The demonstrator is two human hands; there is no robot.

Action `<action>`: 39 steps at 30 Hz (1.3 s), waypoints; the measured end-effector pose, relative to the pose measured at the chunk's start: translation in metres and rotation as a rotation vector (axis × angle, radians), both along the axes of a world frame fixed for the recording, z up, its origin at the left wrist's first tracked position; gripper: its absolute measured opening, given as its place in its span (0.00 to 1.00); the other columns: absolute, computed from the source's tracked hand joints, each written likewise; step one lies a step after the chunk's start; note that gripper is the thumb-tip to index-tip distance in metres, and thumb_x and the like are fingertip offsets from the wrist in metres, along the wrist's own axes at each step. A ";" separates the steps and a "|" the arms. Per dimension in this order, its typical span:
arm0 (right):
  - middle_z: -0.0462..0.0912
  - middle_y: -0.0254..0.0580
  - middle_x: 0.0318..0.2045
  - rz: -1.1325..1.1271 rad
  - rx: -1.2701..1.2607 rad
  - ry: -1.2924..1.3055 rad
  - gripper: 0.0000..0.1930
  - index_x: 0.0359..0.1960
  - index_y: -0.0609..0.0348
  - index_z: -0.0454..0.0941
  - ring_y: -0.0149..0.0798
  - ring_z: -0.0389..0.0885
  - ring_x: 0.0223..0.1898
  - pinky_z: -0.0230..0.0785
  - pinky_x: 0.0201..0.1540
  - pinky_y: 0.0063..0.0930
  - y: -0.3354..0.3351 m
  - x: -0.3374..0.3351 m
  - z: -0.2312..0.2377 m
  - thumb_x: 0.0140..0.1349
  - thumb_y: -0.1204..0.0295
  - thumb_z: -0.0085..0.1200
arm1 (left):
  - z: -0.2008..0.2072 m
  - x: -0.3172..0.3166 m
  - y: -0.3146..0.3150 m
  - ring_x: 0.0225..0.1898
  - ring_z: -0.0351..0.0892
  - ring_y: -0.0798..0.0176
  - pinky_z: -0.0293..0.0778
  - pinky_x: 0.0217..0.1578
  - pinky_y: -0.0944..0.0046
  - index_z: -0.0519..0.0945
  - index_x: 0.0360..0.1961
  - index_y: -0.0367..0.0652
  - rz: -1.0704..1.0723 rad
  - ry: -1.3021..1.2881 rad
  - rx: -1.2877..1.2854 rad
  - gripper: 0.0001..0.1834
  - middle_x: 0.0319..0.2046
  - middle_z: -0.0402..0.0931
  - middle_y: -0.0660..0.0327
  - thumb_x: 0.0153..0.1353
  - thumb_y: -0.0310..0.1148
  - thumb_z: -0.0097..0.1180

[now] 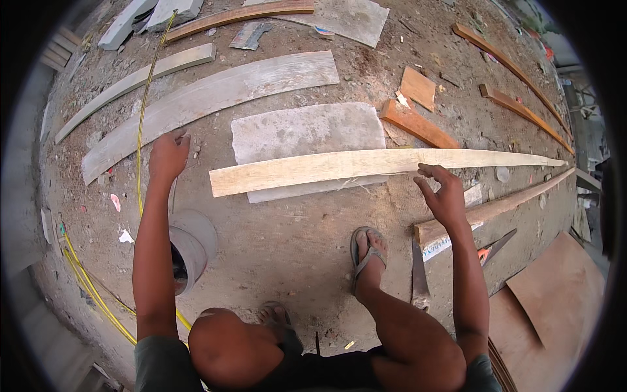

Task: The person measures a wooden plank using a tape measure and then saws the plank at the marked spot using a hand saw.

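My left hand [169, 155] hovers by the near edge of a weathered grey plank [228, 91], its fingers curled; whatever they may hold is hidden. Close to my right hand [447, 195] lies a long pale plank [313, 171], and that hand is open, thumb and fingers apart near the plank's front edge. The plank rests across a rough whitish slab [307, 130] and stretches far to the right. Beyond it, a short reddish-brown wood piece [420, 127] touches or nearly touches its far side. A yellow cord or hose [142, 130] passes just left of my left hand.
A grey bucket [198, 238] stands below my left hand. At right are a brown timber [483, 212], a handsaw [420, 274], an orange-handled saw [498, 248] and brown sheets [558, 287]. Long brown strips [509, 62] lie far right, on the dirt ground.
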State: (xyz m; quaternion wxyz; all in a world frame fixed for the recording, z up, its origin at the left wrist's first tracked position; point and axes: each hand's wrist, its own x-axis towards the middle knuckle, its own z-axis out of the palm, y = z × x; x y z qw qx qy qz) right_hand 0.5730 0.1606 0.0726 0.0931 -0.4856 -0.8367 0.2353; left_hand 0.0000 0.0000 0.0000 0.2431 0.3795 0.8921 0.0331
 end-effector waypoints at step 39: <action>0.87 0.42 0.34 0.335 0.271 0.016 0.10 0.41 0.48 0.85 0.52 0.84 0.39 0.75 0.45 0.45 0.020 -0.044 -0.021 0.56 0.70 0.62 | 0.172 0.062 -0.167 0.26 0.72 0.71 0.68 0.29 0.64 0.86 0.44 0.34 -0.081 -0.567 0.014 0.13 0.21 0.74 0.63 0.69 0.34 0.60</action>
